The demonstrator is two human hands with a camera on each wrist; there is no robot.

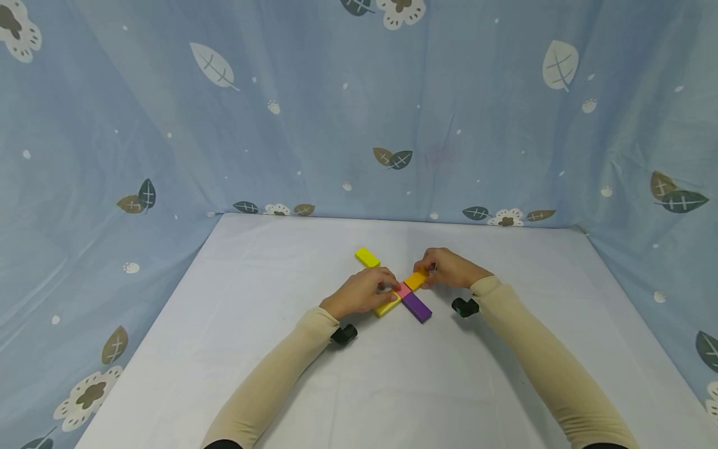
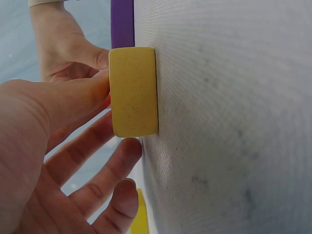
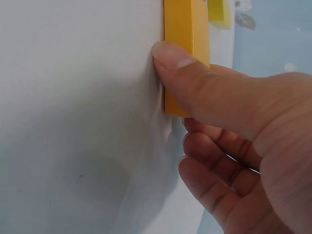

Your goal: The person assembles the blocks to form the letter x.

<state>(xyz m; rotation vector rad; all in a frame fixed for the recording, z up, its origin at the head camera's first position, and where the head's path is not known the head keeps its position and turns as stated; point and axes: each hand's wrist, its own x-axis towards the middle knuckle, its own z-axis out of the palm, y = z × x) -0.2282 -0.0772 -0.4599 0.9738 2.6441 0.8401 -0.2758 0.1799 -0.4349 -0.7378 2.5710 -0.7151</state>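
On the white table, several blocks meet in a cross. A pink block (image 1: 403, 290) is at its centre, partly covered by fingers. My left hand (image 1: 361, 292) pinches this pink block with thumb and forefinger, the thumb reaching over a yellow block (image 2: 134, 92); the other fingers are spread behind. My right hand (image 1: 453, 268) grips the outer end of an orange block (image 3: 178, 58) between thumb and fingers, and the block lies flat against the pink one. A purple block (image 1: 417, 307) points toward the near right, with neither hand on it.
A bright yellow block (image 1: 367, 257) lies apart, beyond my left hand. White cloth covers the table (image 1: 359, 386). Blue patterned curtains (image 1: 314, 112) rise behind it and at both sides. A dark wrist camera (image 1: 344, 335) hangs below the left wrist, another (image 1: 465, 307) below the right.
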